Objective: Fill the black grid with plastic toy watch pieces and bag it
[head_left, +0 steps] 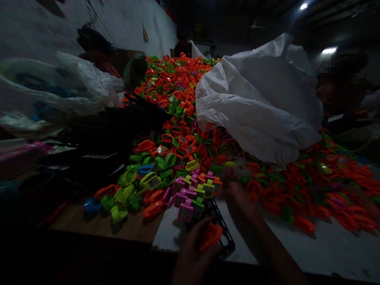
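Observation:
Low in the middle, my left hand point(194, 247) is closed around an orange toy watch point(210, 236). It is over the near end of a black tray with openings point(226, 237). Pink, yellow, green and orange toy watches point(186, 209) stand in rows on the tray's far part. My right hand point(239, 196) reaches forward to the right of these rows, beside the large pile of toy watches point(178, 130). Its fingers are dark and blurred, so whether they hold anything is hidden.
A big white sack point(258, 103) lies over the pile. Stacked black trays point(109, 138) and a clear plastic bag point(89, 83) are to the left. More orange watches point(308, 194) spread along the right. People sit at the left point(97, 51), far end and right point(338, 87).

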{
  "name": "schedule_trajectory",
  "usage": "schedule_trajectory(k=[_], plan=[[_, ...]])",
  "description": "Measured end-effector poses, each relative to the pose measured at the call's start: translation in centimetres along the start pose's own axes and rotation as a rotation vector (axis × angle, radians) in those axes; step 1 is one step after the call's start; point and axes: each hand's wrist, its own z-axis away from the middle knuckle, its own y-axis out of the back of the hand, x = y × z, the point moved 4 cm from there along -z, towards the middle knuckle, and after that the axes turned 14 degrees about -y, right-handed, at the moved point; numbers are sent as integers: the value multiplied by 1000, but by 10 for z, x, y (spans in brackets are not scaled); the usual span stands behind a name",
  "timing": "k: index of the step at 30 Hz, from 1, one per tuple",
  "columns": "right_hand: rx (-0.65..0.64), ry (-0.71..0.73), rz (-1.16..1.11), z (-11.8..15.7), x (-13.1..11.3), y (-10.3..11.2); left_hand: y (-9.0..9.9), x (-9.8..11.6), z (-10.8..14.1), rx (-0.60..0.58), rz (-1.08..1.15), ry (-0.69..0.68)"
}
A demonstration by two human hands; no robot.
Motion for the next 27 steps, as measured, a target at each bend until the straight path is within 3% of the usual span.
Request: schedule_trajectory(k=[5,9,11,14,18,24,27], plan=[[18,-57,97,26,18,8,7,0,5,32,-163,-81],[-12,-15,-144,68,22,30,3,-4,2,28,-233,-123],[-127,-20,-280,92,17,32,-1,-6,-1,11,-283,-165],[-363,-160,-482,123,9,21,-7,-5,-2,-3,-388,-286],[-572,-341,-650,141,1,7,-18,2,4,-111,-411,-442],[-755,-315,-761,147,-13,14,-12,12,7,-132,-325,-327],[-673,-246,-692,148,-12,17,-7,14,4,-130,-337,-287]])
